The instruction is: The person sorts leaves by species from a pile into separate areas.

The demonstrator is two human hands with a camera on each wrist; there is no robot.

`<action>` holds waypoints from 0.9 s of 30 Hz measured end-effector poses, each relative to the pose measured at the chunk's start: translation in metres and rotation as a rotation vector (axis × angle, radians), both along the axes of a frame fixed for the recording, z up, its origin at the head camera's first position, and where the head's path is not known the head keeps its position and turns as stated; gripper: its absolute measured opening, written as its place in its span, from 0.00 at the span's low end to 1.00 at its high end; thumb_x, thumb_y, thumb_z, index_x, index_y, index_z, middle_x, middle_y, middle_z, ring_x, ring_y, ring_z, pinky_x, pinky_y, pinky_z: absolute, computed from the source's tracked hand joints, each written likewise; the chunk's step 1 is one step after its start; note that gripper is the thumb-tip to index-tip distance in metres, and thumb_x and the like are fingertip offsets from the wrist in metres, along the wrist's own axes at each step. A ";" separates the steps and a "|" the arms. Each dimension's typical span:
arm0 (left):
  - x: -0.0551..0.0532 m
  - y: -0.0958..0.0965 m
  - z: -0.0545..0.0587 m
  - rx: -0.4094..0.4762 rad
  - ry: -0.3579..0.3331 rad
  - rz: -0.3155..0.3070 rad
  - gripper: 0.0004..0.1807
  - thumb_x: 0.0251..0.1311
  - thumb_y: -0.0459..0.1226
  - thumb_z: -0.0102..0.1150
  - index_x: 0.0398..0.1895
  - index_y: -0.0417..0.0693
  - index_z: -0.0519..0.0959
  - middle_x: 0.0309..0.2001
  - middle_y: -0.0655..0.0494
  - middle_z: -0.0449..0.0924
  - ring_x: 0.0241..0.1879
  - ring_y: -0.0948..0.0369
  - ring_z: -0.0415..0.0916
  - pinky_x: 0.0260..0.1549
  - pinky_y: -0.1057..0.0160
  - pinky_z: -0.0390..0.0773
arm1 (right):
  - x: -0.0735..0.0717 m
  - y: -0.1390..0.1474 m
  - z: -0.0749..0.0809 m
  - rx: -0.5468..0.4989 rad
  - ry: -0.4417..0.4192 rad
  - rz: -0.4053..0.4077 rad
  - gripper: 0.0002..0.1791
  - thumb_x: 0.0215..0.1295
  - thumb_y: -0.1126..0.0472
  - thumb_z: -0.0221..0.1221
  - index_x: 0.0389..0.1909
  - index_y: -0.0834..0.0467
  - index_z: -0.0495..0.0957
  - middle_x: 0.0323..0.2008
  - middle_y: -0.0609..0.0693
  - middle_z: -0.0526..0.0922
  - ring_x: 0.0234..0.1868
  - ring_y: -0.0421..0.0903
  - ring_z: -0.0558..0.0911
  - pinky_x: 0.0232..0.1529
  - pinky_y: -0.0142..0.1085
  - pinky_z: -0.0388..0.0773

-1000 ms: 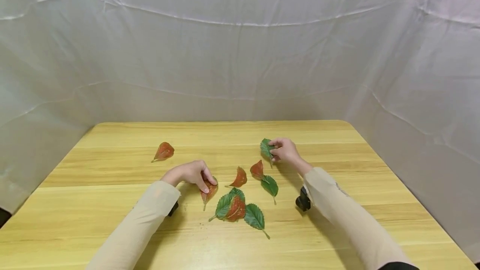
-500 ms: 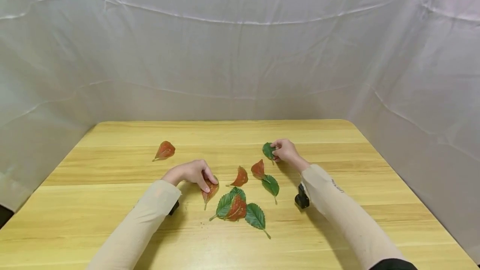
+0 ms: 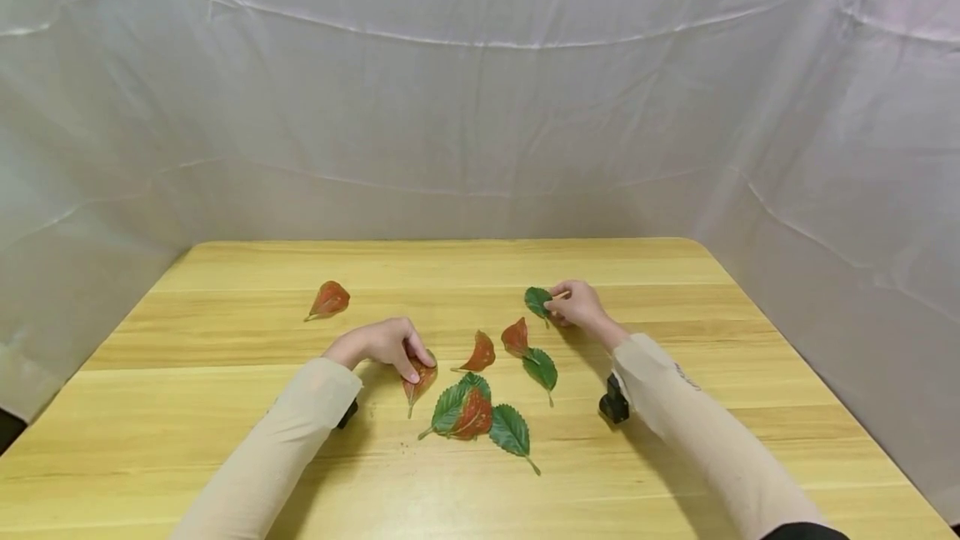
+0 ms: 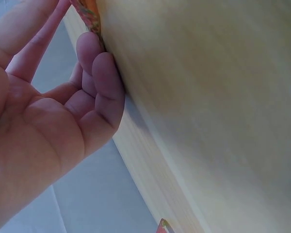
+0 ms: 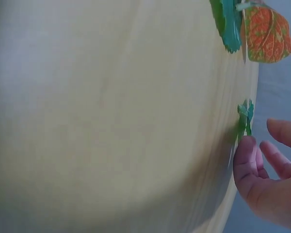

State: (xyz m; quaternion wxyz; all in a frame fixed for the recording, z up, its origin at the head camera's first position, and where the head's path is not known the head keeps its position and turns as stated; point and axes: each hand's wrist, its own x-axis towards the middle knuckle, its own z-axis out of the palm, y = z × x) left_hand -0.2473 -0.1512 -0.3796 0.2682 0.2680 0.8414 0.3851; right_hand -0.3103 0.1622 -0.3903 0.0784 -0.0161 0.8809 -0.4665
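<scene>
Left of the middle of the table, my left hand (image 3: 390, 347) pinches a red artificial leaf (image 3: 420, 386) between thumb and fingers, its stem toward me. The left wrist view shows that leaf's edge (image 4: 88, 17) by the fingertips, other fingers curled against the wood. My right hand (image 3: 579, 305) is farther back on the right, fingertips at the edge of a green artificial leaf (image 3: 537, 300) lying on the table. Seen from the right wrist, thumb and fingers stand apart, the green leaf (image 5: 245, 116) just beyond them.
The wooden table (image 3: 187, 440) holds more leaves: a red one (image 3: 328, 299) back left, a red one (image 3: 480, 353) mid-table, and a red one (image 3: 515, 337) touching a green one (image 3: 542, 368). Nearer lies a red-and-green cluster (image 3: 471, 413) beside another green leaf (image 3: 511, 428). Grey cloth (image 3: 480, 123) surrounds the table.
The right hand's green leaf has shifted slightly nearer and now lies flat; the fingers have loosened and drawn a little right. My left hand stays on its red leaf.
</scene>
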 end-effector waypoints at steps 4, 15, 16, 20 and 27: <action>0.000 0.000 0.000 0.006 -0.009 -0.005 0.15 0.40 0.22 0.64 0.37 0.29 0.79 0.39 0.41 0.79 0.39 0.56 0.77 0.36 0.65 0.75 | 0.005 0.000 0.001 -0.041 -0.042 0.028 0.16 0.57 0.69 0.57 0.46 0.71 0.72 0.35 0.61 0.77 0.25 0.45 0.77 0.25 0.35 0.77; -0.001 -0.001 0.000 0.005 -0.027 0.024 0.15 0.40 0.21 0.64 0.37 0.31 0.80 0.39 0.42 0.79 0.38 0.57 0.77 0.36 0.65 0.76 | 0.026 -0.004 0.003 -0.102 -0.125 0.149 0.15 0.57 0.71 0.56 0.45 0.73 0.72 0.32 0.58 0.78 0.24 0.44 0.76 0.25 0.35 0.76; -0.001 -0.001 0.000 0.004 -0.025 0.024 0.15 0.40 0.21 0.64 0.36 0.31 0.80 0.39 0.42 0.79 0.38 0.57 0.77 0.36 0.65 0.76 | 0.028 -0.004 0.003 -0.105 -0.123 0.163 0.15 0.57 0.71 0.56 0.45 0.73 0.72 0.31 0.58 0.78 0.24 0.44 0.76 0.25 0.35 0.76; -0.001 -0.001 -0.001 0.010 -0.021 0.019 0.15 0.39 0.21 0.64 0.36 0.31 0.80 0.39 0.42 0.79 0.39 0.56 0.77 0.36 0.64 0.76 | 0.036 -0.003 0.003 -0.113 -0.111 0.220 0.14 0.57 0.70 0.56 0.43 0.74 0.72 0.28 0.56 0.77 0.24 0.44 0.76 0.25 0.34 0.76; -0.001 -0.002 -0.001 0.005 -0.005 0.014 0.15 0.39 0.22 0.65 0.36 0.31 0.81 0.39 0.42 0.80 0.40 0.56 0.77 0.36 0.65 0.76 | 0.048 0.002 0.002 -0.076 -0.051 0.329 0.11 0.55 0.72 0.56 0.39 0.74 0.74 0.24 0.52 0.75 0.24 0.43 0.74 0.25 0.36 0.75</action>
